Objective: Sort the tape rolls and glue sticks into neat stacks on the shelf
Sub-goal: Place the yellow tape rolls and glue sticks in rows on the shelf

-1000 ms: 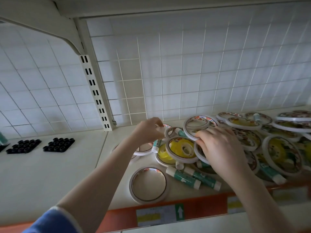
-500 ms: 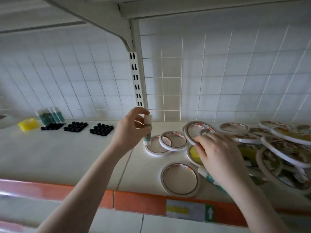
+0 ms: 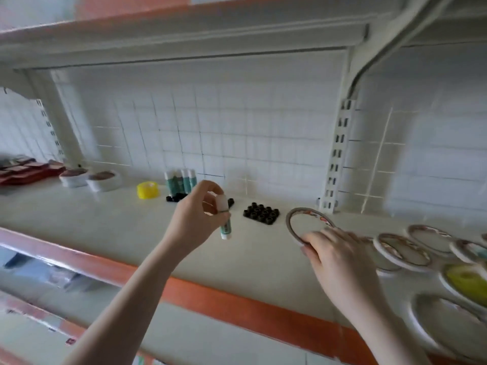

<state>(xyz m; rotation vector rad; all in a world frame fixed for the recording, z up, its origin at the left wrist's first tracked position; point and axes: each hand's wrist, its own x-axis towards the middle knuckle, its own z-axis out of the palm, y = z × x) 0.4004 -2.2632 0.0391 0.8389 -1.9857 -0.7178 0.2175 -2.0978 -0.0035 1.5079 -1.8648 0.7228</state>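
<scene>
1. Taking the slotted white upright [image 3: 337,156] at the back of the shelf [image 3: 110,222] as the landmark: far to its left lie dark red flat packs [image 3: 23,169] and two white tubs [image 3: 89,177].
2. Nearer, still left of the upright, a yellow tape roll [image 3: 148,190] sits beside a row of upright glue sticks [image 3: 180,180].
3. The left hand [image 3: 196,219] hangs above the shelf, well left of the upright, pinching a glue stick [image 3: 225,219] between thumb and fingertips, white cap up.
4. A black holder tray [image 3: 261,213] lies just left of the upright's foot.
5. The right hand [image 3: 340,256], in front of the upright, grips the rim of a tilted tape ring [image 3: 307,219].
6. Right of the upright, loose tape rolls [image 3: 403,252] crowd the shelf, overlapping.
</scene>
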